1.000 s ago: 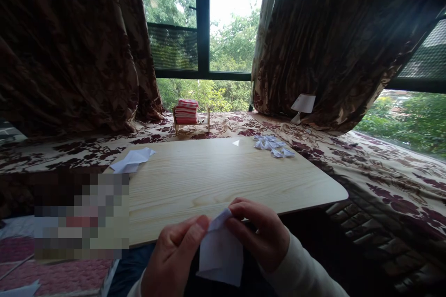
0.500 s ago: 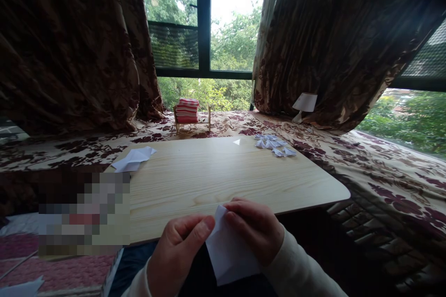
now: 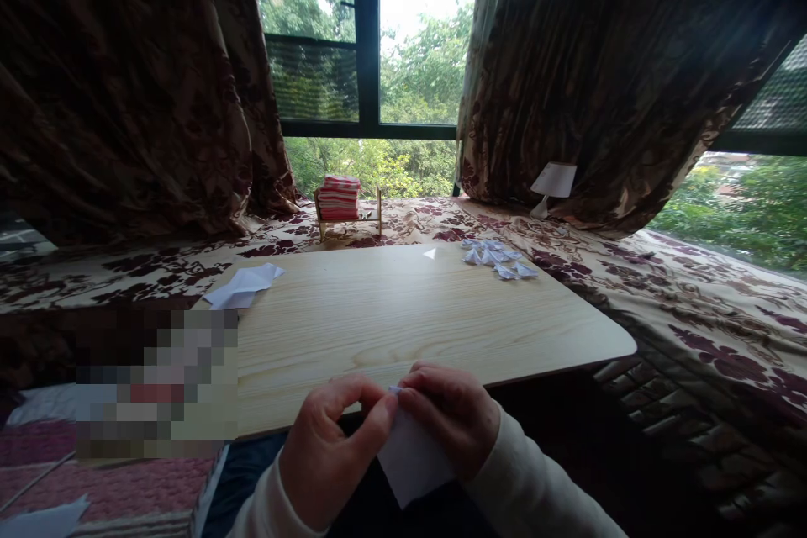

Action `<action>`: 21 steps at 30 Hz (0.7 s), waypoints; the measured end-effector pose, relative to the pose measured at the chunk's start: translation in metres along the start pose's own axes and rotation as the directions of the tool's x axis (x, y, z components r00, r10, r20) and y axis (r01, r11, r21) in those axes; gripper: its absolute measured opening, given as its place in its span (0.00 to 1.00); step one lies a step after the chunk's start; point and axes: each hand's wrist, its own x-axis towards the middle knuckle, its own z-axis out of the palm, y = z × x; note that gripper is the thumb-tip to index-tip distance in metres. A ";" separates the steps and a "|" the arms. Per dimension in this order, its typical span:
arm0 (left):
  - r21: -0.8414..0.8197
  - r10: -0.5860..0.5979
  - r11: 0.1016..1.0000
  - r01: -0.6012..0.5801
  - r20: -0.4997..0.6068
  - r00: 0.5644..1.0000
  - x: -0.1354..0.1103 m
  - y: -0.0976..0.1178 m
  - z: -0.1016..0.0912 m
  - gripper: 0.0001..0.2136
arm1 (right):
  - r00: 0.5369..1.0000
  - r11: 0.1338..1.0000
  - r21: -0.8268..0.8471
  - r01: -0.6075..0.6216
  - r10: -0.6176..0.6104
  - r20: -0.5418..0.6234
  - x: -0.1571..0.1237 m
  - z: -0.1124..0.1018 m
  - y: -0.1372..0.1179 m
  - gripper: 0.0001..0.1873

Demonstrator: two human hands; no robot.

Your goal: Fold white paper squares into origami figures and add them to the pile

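Daylight comes through the window at 12 o'clock, with dark patterned curtains hanging on either side. Taking my fingertips as the middle of the dial, the white paper reaches from them towards 6 o'clock, its lowest corner pointing at me; as far as it shows, its longer run goes from about 12 to between 5 and 6. Its top edge sits right in the pinch, so neither hand is farther off than the other: my left hand has thumb and forefinger closed on the top at 9 o'clock, while my right hand grips it from 3 o'clock, its fingers hiding that side. I can't make out the fold between the fingertips.

Both hands are at the near edge of the pale wood-grain table, the paper hanging short of it, above my dark lap. On the tabletop, small folded paper pieces cluster near 1 o'clock, and a loose creased sheet lies at 10. Beyond, on the floral cloth, a red-and-white stack rests on a small stand towards 11, and a white lamp leans at 1.
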 end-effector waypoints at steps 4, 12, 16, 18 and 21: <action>0.054 0.044 0.998 -0.041 -0.074 0.996 0.000 -0.003 0.005 0.10 | 0.987 0.986 0.062 -0.157 0.153 0.053 -0.006 0.001 0.009 0.12; -0.114 -0.039 0.993 0.028 -0.101 0.994 -0.007 -0.008 0.008 0.04 | 0.961 0.939 0.206 -0.277 0.270 0.062 -0.011 -0.007 0.005 0.10; -0.206 -0.041 0.978 0.029 -0.054 0.998 -0.010 -0.004 0.008 0.05 | 0.980 0.973 0.131 -0.191 0.181 0.085 -0.009 -0.009 0.000 0.05; -0.296 -0.107 0.951 0.088 -0.050 0.993 -0.012 -0.002 0.010 0.07 | 0.987 0.984 0.102 -0.148 0.141 0.079 -0.008 -0.010 0.000 0.05; -0.455 -0.206 0.875 0.162 -0.048 0.977 -0.016 -0.002 0.015 0.10 | 0.992 0.987 0.100 -0.126 0.123 0.043 -0.009 -0.009 0.001 0.07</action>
